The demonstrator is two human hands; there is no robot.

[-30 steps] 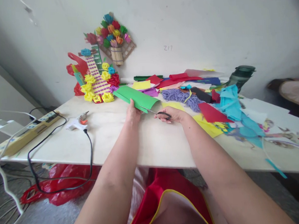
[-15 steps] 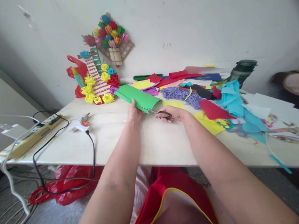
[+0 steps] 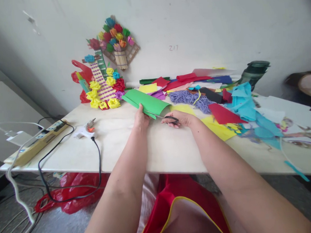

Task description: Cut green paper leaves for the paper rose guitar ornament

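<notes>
A curved sheet of green paper (image 3: 147,100) is held above the white table (image 3: 171,151). My left hand (image 3: 142,119) grips its lower left edge, thumb on top and fingers beneath. In my right hand (image 3: 181,118) are scissors (image 3: 171,119) with black handles, their blades pointing left along the sheet's near edge. A narrow green flap hangs below the blades. How far the blades are apart is too small to tell.
On the left are a hot glue gun (image 3: 88,128), its cord and a power strip (image 3: 40,142). Paper flowers (image 3: 95,94) stand at the back. Purple yarn (image 3: 191,99), a red sheet (image 3: 226,113), blue scraps (image 3: 241,101) and a dark bottle (image 3: 255,73) lie or stand rightward.
The whole view has shifted slightly, with everything a little further right and lower. Both hands keep their hold, and the scissors stay at the green sheet's near edge.
</notes>
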